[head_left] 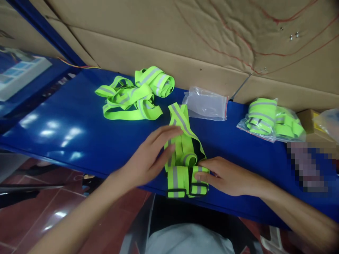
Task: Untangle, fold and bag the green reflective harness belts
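Observation:
In front of me, a neon-yellow reflective strap harness (182, 141) with grey stripes lies partly folded at the table's front edge. Its near end has two loops with black buckles (177, 192). My left hand (152, 155) rests over the left side of the straps, fingers stretched out and thumb apart; whether it touches them I cannot tell. Thumb and fingers of my right hand (221, 175) pinch the right-hand loop just above its buckle. Beyond the harness lies a clear zip bag (206, 104) with a red edge.
More neon straps lie in a loose heap (127, 100) and a roll (155, 81) at the back left. Bagged straps (262, 114) sit at the back right beside a cardboard box (308, 123). A cardboard-covered wall (148, 49) borders the blue table (79, 137).

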Motion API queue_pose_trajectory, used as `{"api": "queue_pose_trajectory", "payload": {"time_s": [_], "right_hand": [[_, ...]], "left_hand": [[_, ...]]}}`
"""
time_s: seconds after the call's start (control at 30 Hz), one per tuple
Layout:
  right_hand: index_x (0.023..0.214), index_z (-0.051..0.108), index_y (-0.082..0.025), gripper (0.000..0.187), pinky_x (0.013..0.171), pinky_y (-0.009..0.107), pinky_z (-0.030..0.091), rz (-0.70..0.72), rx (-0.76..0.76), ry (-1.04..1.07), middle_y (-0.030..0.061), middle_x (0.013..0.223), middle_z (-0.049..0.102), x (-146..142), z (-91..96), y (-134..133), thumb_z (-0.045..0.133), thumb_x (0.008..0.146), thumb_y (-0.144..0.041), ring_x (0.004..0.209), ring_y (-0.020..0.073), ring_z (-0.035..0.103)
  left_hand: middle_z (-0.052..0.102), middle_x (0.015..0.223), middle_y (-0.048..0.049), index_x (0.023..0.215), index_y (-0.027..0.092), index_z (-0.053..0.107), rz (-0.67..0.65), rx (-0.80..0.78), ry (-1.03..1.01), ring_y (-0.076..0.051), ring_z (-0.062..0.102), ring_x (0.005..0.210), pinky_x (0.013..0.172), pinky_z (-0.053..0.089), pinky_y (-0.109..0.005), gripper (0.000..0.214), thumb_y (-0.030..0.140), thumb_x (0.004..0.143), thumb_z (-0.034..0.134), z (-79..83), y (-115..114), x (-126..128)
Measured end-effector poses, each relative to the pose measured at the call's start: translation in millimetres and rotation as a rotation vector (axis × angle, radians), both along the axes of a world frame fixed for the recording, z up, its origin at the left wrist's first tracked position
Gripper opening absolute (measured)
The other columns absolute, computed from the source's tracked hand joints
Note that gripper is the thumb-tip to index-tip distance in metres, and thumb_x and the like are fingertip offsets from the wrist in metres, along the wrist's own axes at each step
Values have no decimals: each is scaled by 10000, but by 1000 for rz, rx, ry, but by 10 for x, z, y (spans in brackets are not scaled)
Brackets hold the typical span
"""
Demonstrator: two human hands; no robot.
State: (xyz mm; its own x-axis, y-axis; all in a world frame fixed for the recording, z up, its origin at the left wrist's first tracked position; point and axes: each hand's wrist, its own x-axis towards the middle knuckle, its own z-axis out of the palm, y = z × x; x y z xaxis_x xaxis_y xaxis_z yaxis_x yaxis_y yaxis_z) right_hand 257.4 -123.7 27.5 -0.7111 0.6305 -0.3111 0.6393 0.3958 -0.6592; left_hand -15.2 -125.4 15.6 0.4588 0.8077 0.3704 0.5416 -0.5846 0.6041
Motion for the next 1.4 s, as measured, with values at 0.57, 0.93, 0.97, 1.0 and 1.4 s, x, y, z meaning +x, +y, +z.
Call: {"api": "queue_pose_trajectory", "payload": {"time_s": [0.57,0.93,0.97,1.0,1.4], "right_hand": [[1180,656,-194,215,927,348,572,67,660,233,74,1122,758,92,-259,-285,472,1077,-146,1032,188,707],[1420,589,-186,653,1029,565,584,122,753,29,201,1431,612,185,-300,-632,680,940,-618,1316,365,604],[1396,604,-194,624,1031,563,584,119,761,23,197,1419,615,160,-305,-645,719,925,-586,1314,368,606],[1378,614,-200,599,1039,560,581,117,770,19,192,1407,621,136,-310,-654,760,909,-543,1313,369,608],[1286,644,-193,481,1013,481,572,279,936,-52,152,1227,717,62,-246,-491,812,873,-372,1079,325,697]], "left_hand": [[719,1353,-117,1349,146,646,48,269,323,-288,627,1337,1352,159,-535,470,476,1015,624,-450,-923,5],[236,1740,-190,1686,194,218,-1,40,351,-396,236,1616,1261,329,-645,852,714,1023,342,-369,-749,-182],[264,1729,-197,1692,181,186,-20,40,378,-395,261,1608,1279,291,-644,949,783,978,355,-374,-738,-183],[274,1723,-206,1694,172,170,-42,49,403,-399,283,1599,1291,258,-641,1056,854,915,376,-386,-735,-183],[360,1682,-222,1689,149,107,-50,73,494,-397,332,1579,1296,-27,-687,1263,904,789,572,-421,-667,-122]]}}
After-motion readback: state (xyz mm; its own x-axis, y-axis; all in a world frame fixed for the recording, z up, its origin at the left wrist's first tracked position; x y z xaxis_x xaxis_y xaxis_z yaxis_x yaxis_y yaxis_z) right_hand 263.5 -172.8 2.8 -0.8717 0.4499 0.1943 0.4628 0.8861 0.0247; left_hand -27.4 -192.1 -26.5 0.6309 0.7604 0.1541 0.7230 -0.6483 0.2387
